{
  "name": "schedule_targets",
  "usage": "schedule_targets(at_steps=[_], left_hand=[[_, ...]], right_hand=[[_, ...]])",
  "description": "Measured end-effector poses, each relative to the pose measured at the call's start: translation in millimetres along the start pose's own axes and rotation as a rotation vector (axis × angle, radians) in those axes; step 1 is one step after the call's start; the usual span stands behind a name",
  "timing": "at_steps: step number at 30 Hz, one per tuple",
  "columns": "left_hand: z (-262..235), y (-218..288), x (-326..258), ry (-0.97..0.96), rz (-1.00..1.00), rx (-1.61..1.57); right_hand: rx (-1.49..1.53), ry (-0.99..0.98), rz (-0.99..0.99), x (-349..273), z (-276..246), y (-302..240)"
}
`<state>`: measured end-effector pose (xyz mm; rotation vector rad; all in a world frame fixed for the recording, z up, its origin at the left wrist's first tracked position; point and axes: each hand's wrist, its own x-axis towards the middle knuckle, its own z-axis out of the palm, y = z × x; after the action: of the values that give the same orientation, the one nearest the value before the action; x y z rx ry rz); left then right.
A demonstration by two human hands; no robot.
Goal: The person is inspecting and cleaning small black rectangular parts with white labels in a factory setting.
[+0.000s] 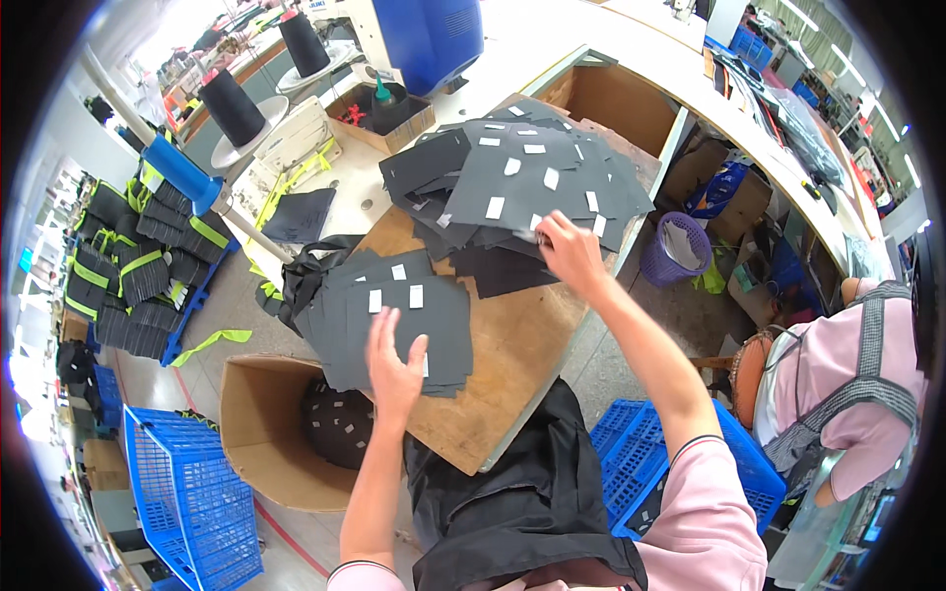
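My left hand (396,370) lies with fingers spread over the near edge of a stack of dark grey fabric panels (439,330) on the left of the wooden board (514,347). Small white labels (416,296) dot that stack. My right hand (574,254) is at the near edge of a larger, messier pile of dark grey panels (524,182), also dotted with white labels. Its fingers are bent and pinched on a panel's edge there, with the fingertips slightly blurred. Dark pieces (503,271) stick out from under this pile beside the right hand.
A cardboard box (258,433) with dark pieces inside stands below the board's left side. Blue crates (192,492) flank me. Thread cones (233,108) and a small box with a bottle (404,113) sit beyond. A purple basket (676,248) and another person (838,384) are at right.
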<state>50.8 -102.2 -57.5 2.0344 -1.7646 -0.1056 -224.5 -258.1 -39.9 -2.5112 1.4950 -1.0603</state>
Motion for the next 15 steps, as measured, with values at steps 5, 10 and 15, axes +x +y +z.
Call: schedule_targets(at_steps=[5, 10, 15], left_hand=[[1.0, 70.3, -36.1, -0.339, -0.045, -1.29], [-20.0, 78.1, -51.4, -0.663, -0.361, -1.531], [-36.9, 71.5, -51.1, -0.749, -0.469, -1.49]], right_hand=[[0.675, -0.17, 0.546, -92.1, -26.2, -103.4], [1.522, -0.195, 0.85, -135.2, -37.7, -172.4], [1.89, -0.485, 0.999, -150.8, -49.8, -164.8]])
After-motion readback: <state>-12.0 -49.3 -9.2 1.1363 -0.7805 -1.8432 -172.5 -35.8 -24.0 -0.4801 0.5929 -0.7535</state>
